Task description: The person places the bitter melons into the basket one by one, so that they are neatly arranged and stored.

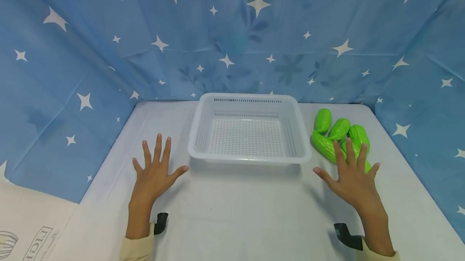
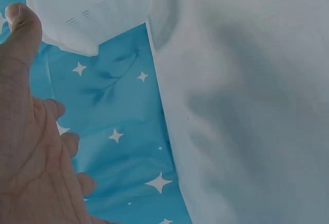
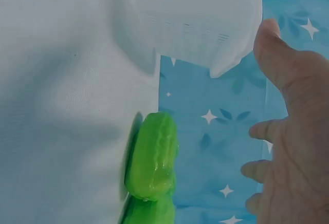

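A white perforated plastic basket [image 1: 248, 159] stands at the back middle of the table. To its right lies a pile of several bright green, glossy, ridged vegetables [image 1: 323, 146], cucumber-like in shape. My left hand [image 1: 152, 178], fingers spread and holding nothing, is over the table left of the basket. On the other side, my right hand [image 1: 354, 180] is spread too, and its fingertips overlap the front of the green pile in the head view. The right wrist view shows one green vegetable [image 3: 151, 157] below the basket's corner, apart from the palm.
A white cloth covers the table [image 1: 239, 212]. Blue star-patterned curtain [image 1: 232, 43] hangs along the back and both sides. Pale printed material [image 1: 32, 220] lies at the lower left. A black curved piece [image 1: 348, 236] sticks out at the right wrist, another [image 1: 161, 223] at the left.
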Motion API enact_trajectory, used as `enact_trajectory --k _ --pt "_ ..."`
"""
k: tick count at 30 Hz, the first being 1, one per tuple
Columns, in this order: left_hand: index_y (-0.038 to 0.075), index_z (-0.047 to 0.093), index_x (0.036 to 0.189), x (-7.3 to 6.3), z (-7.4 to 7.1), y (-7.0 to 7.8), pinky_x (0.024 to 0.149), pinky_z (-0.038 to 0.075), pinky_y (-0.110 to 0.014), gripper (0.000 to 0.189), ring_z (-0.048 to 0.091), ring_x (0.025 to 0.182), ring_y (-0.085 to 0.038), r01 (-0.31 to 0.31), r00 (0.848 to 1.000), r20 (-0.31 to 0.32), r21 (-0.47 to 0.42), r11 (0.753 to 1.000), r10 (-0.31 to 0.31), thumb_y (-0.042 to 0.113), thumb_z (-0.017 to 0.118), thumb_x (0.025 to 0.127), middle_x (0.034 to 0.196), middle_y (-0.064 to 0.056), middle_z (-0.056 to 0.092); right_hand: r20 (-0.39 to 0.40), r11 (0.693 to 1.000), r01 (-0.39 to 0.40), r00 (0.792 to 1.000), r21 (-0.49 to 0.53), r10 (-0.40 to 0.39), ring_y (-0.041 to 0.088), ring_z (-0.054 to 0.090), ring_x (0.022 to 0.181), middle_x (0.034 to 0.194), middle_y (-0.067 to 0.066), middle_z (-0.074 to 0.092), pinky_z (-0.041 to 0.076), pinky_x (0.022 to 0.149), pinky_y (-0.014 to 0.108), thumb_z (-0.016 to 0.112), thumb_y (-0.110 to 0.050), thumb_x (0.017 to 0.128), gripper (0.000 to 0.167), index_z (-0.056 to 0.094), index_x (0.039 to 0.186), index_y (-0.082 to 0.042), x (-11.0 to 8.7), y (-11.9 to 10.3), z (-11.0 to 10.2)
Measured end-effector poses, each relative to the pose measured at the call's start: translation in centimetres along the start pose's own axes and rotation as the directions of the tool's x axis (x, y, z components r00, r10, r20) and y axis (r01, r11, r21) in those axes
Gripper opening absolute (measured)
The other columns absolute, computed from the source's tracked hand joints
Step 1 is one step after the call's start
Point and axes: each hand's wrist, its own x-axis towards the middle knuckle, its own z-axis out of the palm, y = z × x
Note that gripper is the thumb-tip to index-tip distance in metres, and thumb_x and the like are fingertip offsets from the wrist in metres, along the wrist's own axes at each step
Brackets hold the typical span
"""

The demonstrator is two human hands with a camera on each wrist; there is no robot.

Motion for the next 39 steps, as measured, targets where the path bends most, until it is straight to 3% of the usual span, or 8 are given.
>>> enact_trajectory --k 6,10,13,17,21,28,33,39 --pt "0.022 -0.002 0.158 0.5 0.1 0.5 0.102 0.004 -0.082 0.1 -0.013 0.148 -0.047 -0.013 0.999 -0.032 -0.047 0.999 0.011 0.062 0.057 0.089 0.165 -0.006 -0.011 -0.157 0.998 0.032 0.987 0.056 -0.023 0.058 0.003 0.143 0.157 0.031 0.019 0.009 0.096 0.086 0.064 -0.052 0.089 0.085 0.032 0.151 -0.003 0.2 0.1 -0.5" --pt "0.02 0.0 0.159 0.8 0.1 1.1 0.106 0.008 -0.079 0.095 -0.006 0.15 -0.044 -0.017 0.999 -0.036 -0.08 0.997 0.014 0.063 0.052 0.092 0.166 -0.005 -0.008 -0.299 0.996 0.074 0.953 0.043 -0.058 0.058 0.031 0.135 0.146 0.032 0.039 0.028 0.093 0.081 0.074 -0.033 0.085 0.065 0.052 0.135 0.003 0.1 0.1 -0.6" --pt "0.018 0.002 0.159 1.0 0.2 1.5 0.108 0.015 -0.076 0.092 0.003 0.15 -0.043 -0.039 0.999 -0.043 -0.12 0.992 0.034 0.061 0.051 0.094 0.166 -0.005 -0.004 -0.355 0.997 0.055 0.934 0.047 -0.035 0.054 0.044 0.126 0.138 0.03 0.049 0.038 0.088 0.076 0.075 -0.023 0.085 0.051 0.06 0.125 0.004 -0.1 0.0 -0.6" --pt "0.015 0.008 0.158 1.6 0.5 2.2 0.109 0.026 -0.069 0.089 0.015 0.15 -0.039 -0.084 0.995 -0.074 -0.215 0.973 0.07 0.058 0.053 0.094 0.166 -0.004 0.004 -0.36 0.994 -0.049 0.929 0.099 0.082 0.05 0.048 0.122 0.131 0.028 0.055 0.041 0.09 0.071 0.07 -0.02 0.09 0.039 0.063 0.12 0.004 -0.4 0.0 -0.8" --pt "0.014 0.011 0.158 2.0 1.1 2.7 0.111 0.032 -0.061 0.088 0.022 0.149 -0.034 -0.11 0.991 -0.108 -0.279 0.954 0.082 0.058 0.053 0.094 0.166 -0.004 0.01 -0.343 0.969 -0.171 0.913 0.176 0.223 0.047 0.049 0.125 0.13 0.027 0.057 0.042 0.094 0.067 0.065 -0.021 0.094 0.036 0.064 0.12 0.003 -0.7 0.3 -0.9" --pt "0.019 0.012 0.158 2.2 2.2 3.2 0.116 0.027 -0.056 0.084 0.019 0.151 -0.028 -0.082 0.995 -0.076 -0.384 0.92 0.058 0.056 0.054 0.095 0.165 0.003 0.01 -0.324 0.898 -0.345 0.846 0.272 0.423 0.048 0.052 0.122 0.128 0.029 0.059 0.043 0.097 0.063 0.056 -0.024 0.098 0.037 0.065 0.12 0.005 -1.9 1.5 -0.6" --pt "0.023 0.008 0.158 2.2 2.8 3.2 0.116 0.025 -0.058 0.085 0.017 0.151 -0.029 -0.069 0.997 -0.052 -0.434 0.898 0.051 0.058 0.052 0.095 0.165 0.003 0.008 -0.326 0.854 -0.399 0.801 0.334 0.502 0.048 0.057 0.113 0.122 0.031 0.061 0.047 0.089 0.06 0.054 -0.023 0.099 0.038 0.064 0.12 0.007 -2.7 2.5 -0.1" --pt "0.026 0.005 0.158 2.7 3.0 3.8 0.116 0.024 -0.059 0.088 0.014 0.151 -0.03 -0.067 0.998 -0.044 -0.462 0.884 0.053 0.061 0.052 0.093 0.165 0.006 0.003 -0.249 0.769 -0.477 0.756 0.425 0.606 0.045 0.055 0.121 0.133 0.026 0.057 0.046 0.094 0.06 0.05 -0.025 0.1 0.044 0.056 0.133 0.003 -2.9 3.6 0.3"
